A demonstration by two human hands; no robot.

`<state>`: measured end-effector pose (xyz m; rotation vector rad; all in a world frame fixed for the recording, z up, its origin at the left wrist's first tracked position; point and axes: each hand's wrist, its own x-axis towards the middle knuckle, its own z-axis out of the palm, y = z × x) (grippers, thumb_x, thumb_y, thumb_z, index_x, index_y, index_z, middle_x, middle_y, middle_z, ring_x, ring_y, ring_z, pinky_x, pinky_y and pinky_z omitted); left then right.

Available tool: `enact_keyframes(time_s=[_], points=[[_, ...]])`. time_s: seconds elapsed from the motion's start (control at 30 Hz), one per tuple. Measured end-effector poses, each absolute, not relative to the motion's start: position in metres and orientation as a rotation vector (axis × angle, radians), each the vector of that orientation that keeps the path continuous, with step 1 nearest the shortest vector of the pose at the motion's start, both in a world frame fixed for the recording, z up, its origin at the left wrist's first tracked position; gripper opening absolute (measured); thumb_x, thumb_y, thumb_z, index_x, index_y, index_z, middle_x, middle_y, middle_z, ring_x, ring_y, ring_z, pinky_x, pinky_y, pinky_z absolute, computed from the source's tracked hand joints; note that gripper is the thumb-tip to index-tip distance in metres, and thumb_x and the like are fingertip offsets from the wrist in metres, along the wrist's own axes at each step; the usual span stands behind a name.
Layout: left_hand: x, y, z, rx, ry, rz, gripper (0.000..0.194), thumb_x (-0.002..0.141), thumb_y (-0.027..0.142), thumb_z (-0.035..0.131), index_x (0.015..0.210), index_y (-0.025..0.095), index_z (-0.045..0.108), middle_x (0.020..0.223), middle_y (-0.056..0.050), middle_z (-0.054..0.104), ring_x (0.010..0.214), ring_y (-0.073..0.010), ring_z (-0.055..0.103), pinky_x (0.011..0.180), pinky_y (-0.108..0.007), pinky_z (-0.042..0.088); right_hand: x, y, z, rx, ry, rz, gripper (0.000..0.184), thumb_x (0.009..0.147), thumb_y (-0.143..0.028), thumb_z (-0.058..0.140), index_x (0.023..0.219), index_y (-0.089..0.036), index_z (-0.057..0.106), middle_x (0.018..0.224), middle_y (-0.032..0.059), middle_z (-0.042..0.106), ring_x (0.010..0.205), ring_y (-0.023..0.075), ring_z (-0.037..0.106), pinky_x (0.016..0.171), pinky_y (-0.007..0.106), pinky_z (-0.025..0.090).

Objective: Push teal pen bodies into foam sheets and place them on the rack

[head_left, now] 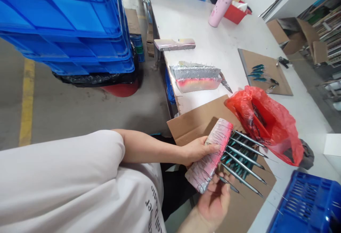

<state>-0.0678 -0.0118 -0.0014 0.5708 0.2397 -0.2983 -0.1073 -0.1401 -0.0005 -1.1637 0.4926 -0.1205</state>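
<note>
Sleeve: pale, with lettering on the shirt front.
Left hand: closed on the block, thumb over its upper face.
Right hand: palm up, fingers curled at the block's lower end, around the low rod; whether they are clamped on it, cannot tell.
Block: pink and whitish, lined across, held tilted above the cardboard.
Rods: five, dark grey, pointed, fanned from the block's pink edge, thin wires at their tips.
Teal pile: slender pieces, beneath the rods.
Cardboard: brown, under the pile.
Red bag: crumpled, open, just beside the pile.
Blue basket: slatted, at the surface's right-hand part.
Surface: white.
Spare blocks: grouped, grey and pink, pins along the top; one more beyond.
Board: brown, a few teal pieces on it.
Crates: blue, stacked, left of the surface.
Bottle: pink, upright, beside the red box.
</note>
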Motion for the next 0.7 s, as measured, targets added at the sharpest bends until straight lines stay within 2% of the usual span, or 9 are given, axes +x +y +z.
enact_keyframes(time_s=[0.33,0.53,0.7], points=[[-0.068,-0.01,0.0,0.592,0.235,-0.299,0.045,0.067,0.043,0.066,0.1,0.016,0.052,0.084,-0.005,0.061,0.068,-0.0138,0.059,0.063,-0.028,0.049,-0.107,-0.138,0.002,-1.125,0.556,-0.11,0.019,0.076,-0.023,0.048,0.09,-0.028,0.06,0.087,-0.0061,0.058,0.077,0.0025,0.055,0.068,0.014,0.048],[-0.068,-0.01,0.001,0.601,0.239,-0.305,0.045,0.067,0.044,0.066,0.099,0.016,0.051,0.084,-0.006,0.061,0.068,-0.0142,0.058,0.062,-0.028,0.049,-0.107,-0.137,0.005,-1.154,0.528,-0.129,0.021,0.074,-0.022,0.05,0.092,-0.028,0.06,0.09,-0.0058,0.058,0.078,0.0037,0.056,0.067,0.016,0.049],[-0.068,-0.01,0.003,0.678,0.258,-0.306,0.045,0.067,0.046,0.065,0.098,0.017,0.05,0.082,-0.005,0.061,0.068,-0.0143,0.058,0.061,-0.027,0.047,-0.114,-0.136,0.017,-1.271,0.498,-0.216,0.035,0.068,-0.018,0.058,0.102,-0.028,0.057,0.09,-0.0043,0.057,0.082,0.0091,0.058,0.069,0.025,0.053]])
